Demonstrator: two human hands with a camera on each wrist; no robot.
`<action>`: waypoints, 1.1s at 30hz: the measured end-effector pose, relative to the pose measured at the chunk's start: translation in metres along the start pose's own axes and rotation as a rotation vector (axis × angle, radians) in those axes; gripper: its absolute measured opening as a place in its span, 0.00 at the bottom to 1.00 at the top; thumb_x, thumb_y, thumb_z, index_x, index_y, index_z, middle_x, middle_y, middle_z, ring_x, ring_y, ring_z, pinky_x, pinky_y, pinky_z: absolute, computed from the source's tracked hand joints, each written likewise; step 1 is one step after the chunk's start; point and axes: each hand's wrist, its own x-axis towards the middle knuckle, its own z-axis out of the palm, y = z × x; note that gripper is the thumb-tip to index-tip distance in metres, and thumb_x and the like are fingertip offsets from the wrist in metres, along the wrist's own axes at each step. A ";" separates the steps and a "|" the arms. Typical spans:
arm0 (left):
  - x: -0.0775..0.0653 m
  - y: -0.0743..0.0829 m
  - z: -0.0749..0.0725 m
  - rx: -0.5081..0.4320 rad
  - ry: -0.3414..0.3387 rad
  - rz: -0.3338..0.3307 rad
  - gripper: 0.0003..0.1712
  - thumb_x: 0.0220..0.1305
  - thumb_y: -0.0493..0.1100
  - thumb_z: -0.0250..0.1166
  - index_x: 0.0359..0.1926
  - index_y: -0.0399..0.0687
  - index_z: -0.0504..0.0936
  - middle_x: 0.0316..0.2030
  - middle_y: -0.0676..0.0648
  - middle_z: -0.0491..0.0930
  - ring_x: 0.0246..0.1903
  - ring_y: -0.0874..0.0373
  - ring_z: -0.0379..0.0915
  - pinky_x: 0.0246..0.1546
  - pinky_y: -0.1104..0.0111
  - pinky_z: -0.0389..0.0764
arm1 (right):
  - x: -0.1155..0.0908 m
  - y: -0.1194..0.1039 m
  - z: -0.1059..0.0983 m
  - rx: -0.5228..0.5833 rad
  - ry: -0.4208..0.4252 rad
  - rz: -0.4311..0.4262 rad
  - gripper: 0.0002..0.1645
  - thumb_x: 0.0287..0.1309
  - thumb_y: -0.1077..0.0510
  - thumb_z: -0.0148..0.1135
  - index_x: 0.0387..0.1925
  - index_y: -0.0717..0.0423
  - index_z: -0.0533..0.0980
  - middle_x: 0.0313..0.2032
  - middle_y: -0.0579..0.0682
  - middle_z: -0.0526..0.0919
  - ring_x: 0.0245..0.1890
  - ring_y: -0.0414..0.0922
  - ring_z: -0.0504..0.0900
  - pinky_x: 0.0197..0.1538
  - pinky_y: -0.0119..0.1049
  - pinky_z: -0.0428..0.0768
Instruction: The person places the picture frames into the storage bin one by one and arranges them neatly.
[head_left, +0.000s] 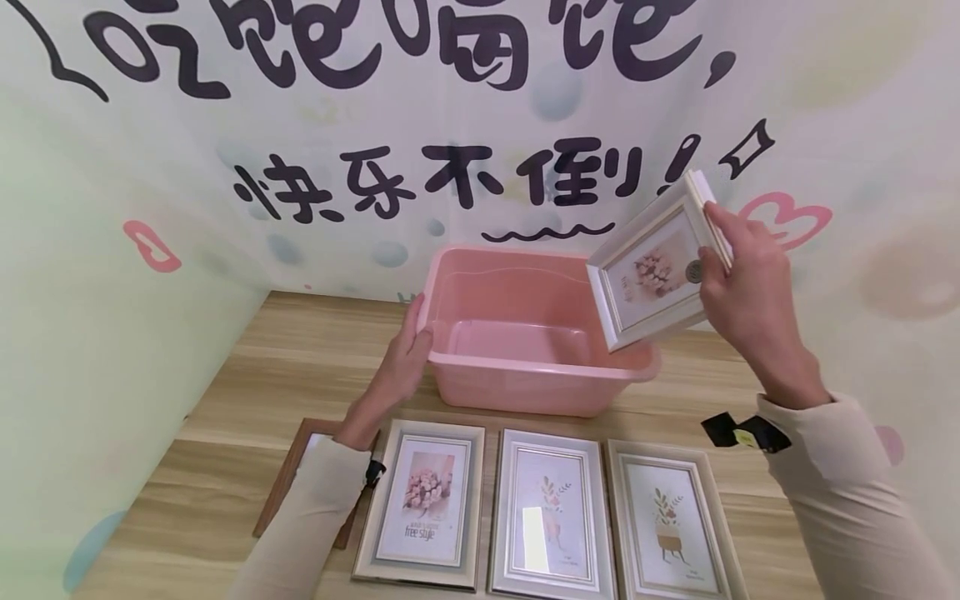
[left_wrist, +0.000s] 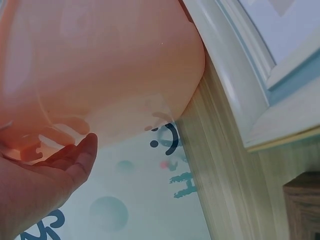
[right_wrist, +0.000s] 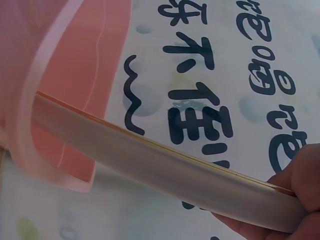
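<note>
My right hand (head_left: 750, 279) grips a white picture frame (head_left: 652, 271) by its right edge, thumb on the front. The frame, with a pink flower print, is tilted over the right end of a pink plastic basin (head_left: 510, 387); in the right wrist view its pale side edge (right_wrist: 165, 165) reaches past the basin rim (right_wrist: 25, 115). My left hand (head_left: 401, 358) holds the basin's left rim, thumb near the front corner and fingers along the outside. The left wrist view shows those fingers (left_wrist: 75, 165) by the basin wall (left_wrist: 115, 65).
Three light picture frames lie in a row before the basin: a flower print (head_left: 423, 500), a glare-struck plant print (head_left: 551, 512) and another plant print (head_left: 671, 525). A brown frame (head_left: 288, 475) lies partly under my left forearm. Behind the wooden table (head_left: 300, 358) hangs a printed backdrop (head_left: 337, 242).
</note>
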 end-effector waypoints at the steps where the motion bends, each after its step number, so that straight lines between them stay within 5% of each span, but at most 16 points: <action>1: 0.000 0.000 0.000 -0.001 0.001 0.000 0.35 0.78 0.45 0.37 0.80 0.56 0.36 0.78 0.43 0.44 0.71 0.40 0.55 0.71 0.48 0.58 | 0.000 0.001 0.004 0.001 -0.015 0.005 0.34 0.68 0.68 0.50 0.74 0.53 0.63 0.59 0.74 0.70 0.53 0.70 0.71 0.50 0.71 0.75; 11: -0.002 0.001 0.002 0.000 0.005 -0.007 0.35 0.78 0.47 0.36 0.80 0.56 0.35 0.79 0.46 0.39 0.74 0.44 0.50 0.72 0.49 0.56 | -0.005 0.018 0.044 -0.023 -0.092 0.030 0.34 0.68 0.68 0.48 0.74 0.57 0.60 0.59 0.75 0.67 0.48 0.71 0.72 0.47 0.68 0.77; 17: -0.001 0.001 0.003 -0.008 0.004 -0.005 0.35 0.78 0.45 0.37 0.80 0.56 0.34 0.79 0.46 0.41 0.71 0.43 0.56 0.72 0.51 0.58 | -0.009 0.023 0.063 -0.029 -0.163 0.072 0.37 0.68 0.69 0.46 0.77 0.52 0.56 0.62 0.73 0.64 0.50 0.69 0.73 0.50 0.67 0.77; 24: 0.000 0.000 0.004 -0.020 0.006 0.011 0.35 0.79 0.44 0.36 0.80 0.56 0.35 0.78 0.46 0.42 0.72 0.43 0.54 0.72 0.51 0.56 | -0.015 0.025 0.081 -0.054 -0.232 0.076 0.42 0.64 0.72 0.50 0.77 0.50 0.54 0.62 0.72 0.62 0.45 0.69 0.74 0.43 0.66 0.81; 28: -0.001 -0.001 0.003 -0.012 0.006 0.007 0.35 0.79 0.45 0.36 0.80 0.56 0.34 0.79 0.45 0.42 0.71 0.43 0.57 0.71 0.52 0.59 | -0.017 0.025 0.090 -0.074 -0.269 0.123 0.44 0.63 0.73 0.49 0.77 0.49 0.53 0.64 0.71 0.60 0.43 0.68 0.75 0.32 0.56 0.84; 33: -0.002 0.000 0.000 0.009 0.008 -0.004 0.35 0.78 0.46 0.36 0.80 0.57 0.34 0.78 0.45 0.42 0.69 0.43 0.60 0.70 0.52 0.61 | -0.016 0.027 0.099 -0.081 -0.304 0.167 0.43 0.63 0.73 0.46 0.77 0.50 0.51 0.65 0.70 0.60 0.43 0.67 0.74 0.26 0.44 0.77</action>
